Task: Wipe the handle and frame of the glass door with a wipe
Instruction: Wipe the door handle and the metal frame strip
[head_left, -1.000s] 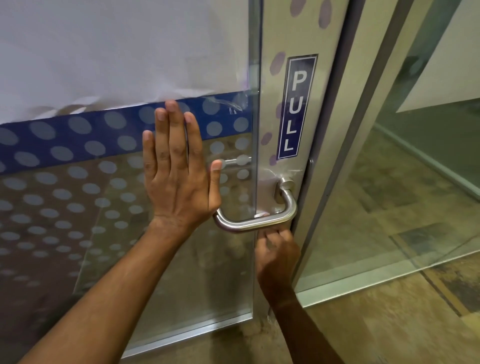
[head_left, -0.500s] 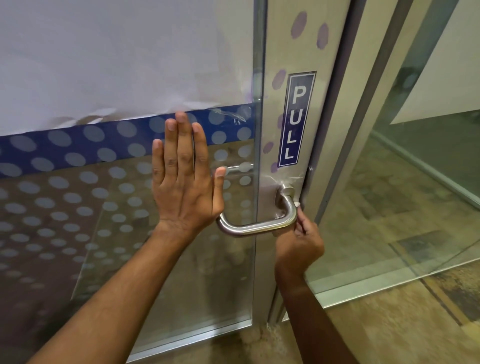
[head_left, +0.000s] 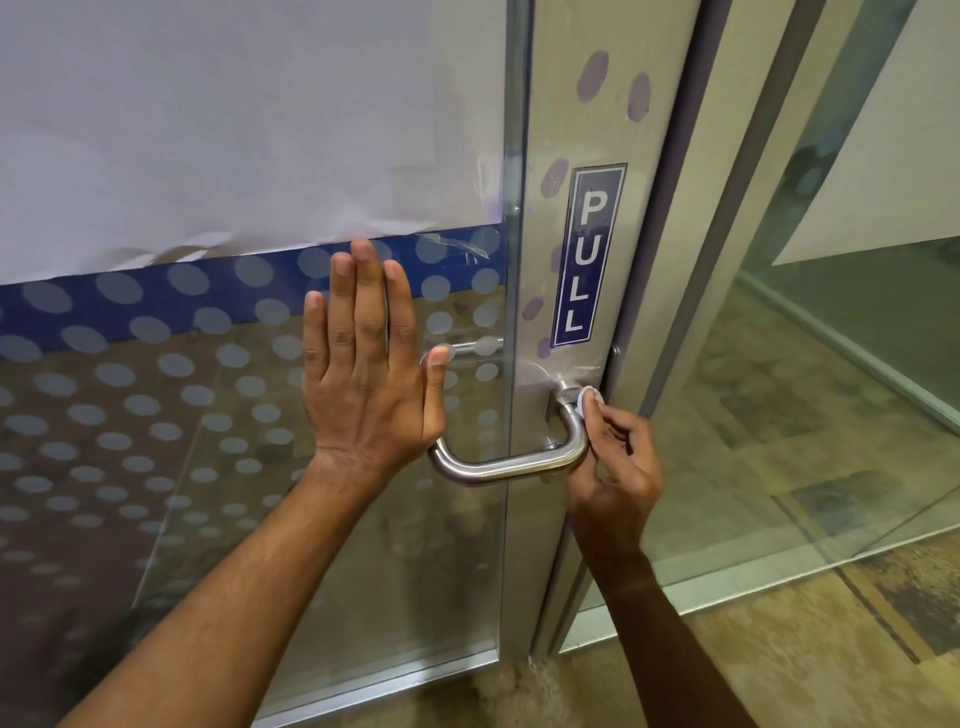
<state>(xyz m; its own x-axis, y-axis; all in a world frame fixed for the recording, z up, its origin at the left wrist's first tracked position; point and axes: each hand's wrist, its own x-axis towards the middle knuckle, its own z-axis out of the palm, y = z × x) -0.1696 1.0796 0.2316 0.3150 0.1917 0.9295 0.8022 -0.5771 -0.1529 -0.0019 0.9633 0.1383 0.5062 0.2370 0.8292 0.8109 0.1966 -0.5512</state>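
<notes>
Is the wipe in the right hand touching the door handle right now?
Touching. The head view shows the white wipe, pinched in the right hand, pressed against the upper bend of the metal handle with no gap between them.

We look from one head-worn view, forward and down, close to the dotted glass door and its curved steel handle.

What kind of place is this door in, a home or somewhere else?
Probably an office or commercial building, not a home: a metal-framed glass door with a PULL sign, frosted dot film on the pane, and a glass partition beside it.
</notes>
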